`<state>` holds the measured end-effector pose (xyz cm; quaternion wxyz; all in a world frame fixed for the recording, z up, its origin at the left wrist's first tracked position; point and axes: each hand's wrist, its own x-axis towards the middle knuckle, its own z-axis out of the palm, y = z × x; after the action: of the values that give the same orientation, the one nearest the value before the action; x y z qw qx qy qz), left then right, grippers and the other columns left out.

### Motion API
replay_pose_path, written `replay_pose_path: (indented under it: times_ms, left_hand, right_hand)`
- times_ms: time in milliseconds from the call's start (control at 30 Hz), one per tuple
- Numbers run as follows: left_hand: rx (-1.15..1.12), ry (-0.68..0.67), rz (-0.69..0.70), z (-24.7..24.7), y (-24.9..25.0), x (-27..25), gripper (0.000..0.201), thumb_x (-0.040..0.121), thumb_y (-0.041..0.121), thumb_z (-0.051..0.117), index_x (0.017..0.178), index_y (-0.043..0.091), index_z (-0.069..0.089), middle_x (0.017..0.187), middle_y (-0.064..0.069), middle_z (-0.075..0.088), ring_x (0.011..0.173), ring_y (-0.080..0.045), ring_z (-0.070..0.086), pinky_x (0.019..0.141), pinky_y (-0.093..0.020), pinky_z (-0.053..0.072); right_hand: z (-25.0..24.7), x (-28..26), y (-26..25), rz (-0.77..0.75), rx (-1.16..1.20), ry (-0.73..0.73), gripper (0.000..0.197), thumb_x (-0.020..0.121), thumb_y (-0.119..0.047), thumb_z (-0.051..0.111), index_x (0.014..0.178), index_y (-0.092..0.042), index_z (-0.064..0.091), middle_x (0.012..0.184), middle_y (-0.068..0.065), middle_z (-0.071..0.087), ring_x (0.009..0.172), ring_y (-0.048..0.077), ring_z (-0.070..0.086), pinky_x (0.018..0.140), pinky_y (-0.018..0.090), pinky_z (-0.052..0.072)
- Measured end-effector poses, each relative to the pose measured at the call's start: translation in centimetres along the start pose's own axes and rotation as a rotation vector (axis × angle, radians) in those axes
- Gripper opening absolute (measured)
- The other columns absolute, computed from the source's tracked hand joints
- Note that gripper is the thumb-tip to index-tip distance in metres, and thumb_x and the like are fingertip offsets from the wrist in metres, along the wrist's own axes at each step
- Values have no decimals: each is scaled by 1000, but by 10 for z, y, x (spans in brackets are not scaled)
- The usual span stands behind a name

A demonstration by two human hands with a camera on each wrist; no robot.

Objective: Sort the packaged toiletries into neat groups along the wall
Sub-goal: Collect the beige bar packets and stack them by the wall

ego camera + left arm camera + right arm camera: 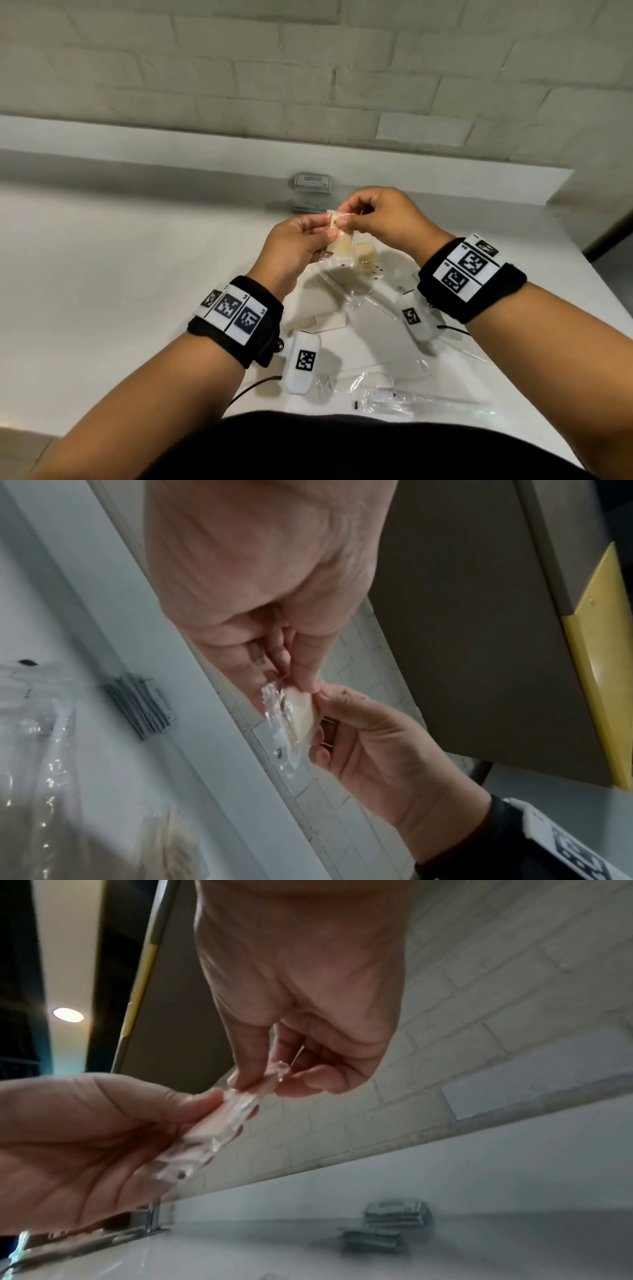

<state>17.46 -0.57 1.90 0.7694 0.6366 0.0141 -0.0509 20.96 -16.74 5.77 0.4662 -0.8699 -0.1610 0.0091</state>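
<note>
A small beige packet in clear wrap (339, 240) is held up over the white counter (137, 274) by both hands. My left hand (327, 228) pinches its left side between thumb and fingers. My right hand (345, 217) pinches the top end of the wrap. In the left wrist view the packet (301, 718) hangs between my left fingertips (304, 674) and the right hand (363, 739). From the right wrist, the wrap (232, 1118) lies against the left hand (103, 1137). A stack of grey sachets (312, 183) leans against the wall ledge.
A loose pile lies below my hands: another beige packet (366, 257), two wrapped combs (318, 322) (359, 380), a long clear-wrapped item (411, 401) and clear wrappers (376, 308). A fainter grey shape (305, 207) sits before the sachets. A tap base (152, 1215) stands far left.
</note>
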Motion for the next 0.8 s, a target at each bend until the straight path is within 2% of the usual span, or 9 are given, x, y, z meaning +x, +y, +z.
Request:
replay_pose_path:
  times_ms: [67, 133, 267, 367, 467, 533, 633, 700, 800]
  left_hand:
    - [10, 15, 3, 1, 1, -1, 17, 87, 1, 63, 99, 13, 67, 73, 5, 71, 64, -7, 65, 69, -24, 54]
    - [-12, 54, -4, -1, 1, -1, 18, 90, 7, 62, 106, 15, 64, 89, 1, 71, 76, -12, 67, 77, -26, 54]
    - [-31, 134, -27, -8, 0, 0, 22, 94, 15, 56, 116, 14, 60, 108, -4, 67, 96, -18, 66, 87, -31, 51]
    - [-32, 140, -49, -9, -7, 5, 23, 95, 16, 54, 117, 12, 61, 104, -1, 68, 93, -17, 66, 83, -28, 52]
    - [8, 111, -88, -7, -18, 11, 16, 94, 17, 55, 107, 18, 65, 103, 1, 68, 93, -16, 65, 81, -28, 51]
    - [46, 81, -136, -6, -25, 17, 14, 94, 19, 55, 104, 20, 65, 106, 1, 67, 94, -16, 64, 78, -27, 50]
    - [85, 72, -205, -5, -34, 29, 14, 94, 17, 55, 103, 17, 65, 104, -2, 67, 88, -17, 63, 75, -26, 52]
    - [101, 62, -272, -1, -38, 41, 11, 93, 13, 55, 99, 13, 64, 98, -5, 66, 79, -16, 63, 73, -26, 53]
    - [151, -11, -375, 12, -45, 58, 7, 92, 7, 56, 91, 11, 61, 96, -9, 65, 73, -17, 60, 72, -27, 51]
  right_hand:
    - [0, 3, -1, -74, -203, 50, 6, 79, -19, 75, 80, -14, 72, 77, -5, 61, 70, 8, 57, 68, 24, 46]
    - [-5, 6, -3, -74, -374, 101, 13, 83, -21, 70, 71, -18, 68, 77, -6, 59, 71, 11, 56, 68, 25, 43]
    - [-21, 4, -3, 71, -48, -34, 25, 88, -10, 66, 65, -20, 61, 51, -12, 57, 44, -5, 49, 53, 16, 40]
    - [-25, 9, 6, 119, -245, -84, 23, 90, -17, 63, 68, -21, 59, 63, -7, 58, 52, 1, 51, 60, 23, 43]
    - [-24, 20, 27, 184, -419, -115, 26, 93, -22, 58, 67, -23, 54, 77, -1, 61, 64, 13, 52, 71, 29, 46]
    - [-25, 29, 42, 236, -461, -155, 22, 95, -19, 54, 73, -19, 56, 75, -2, 58, 63, 10, 50, 71, 28, 43]
    - [-25, 42, 60, 265, -559, -211, 15, 97, -13, 49, 94, -8, 63, 78, -5, 56, 65, 6, 48, 68, 23, 37]
    - [-19, 51, 68, 264, -600, -255, 17, 97, -13, 49, 99, -5, 64, 86, -3, 62, 75, 11, 52, 67, 22, 37]
    - [-6, 61, 80, 301, -616, -283, 18, 93, -18, 59, 101, -5, 68, 107, 5, 69, 96, 20, 61, 83, 26, 45]
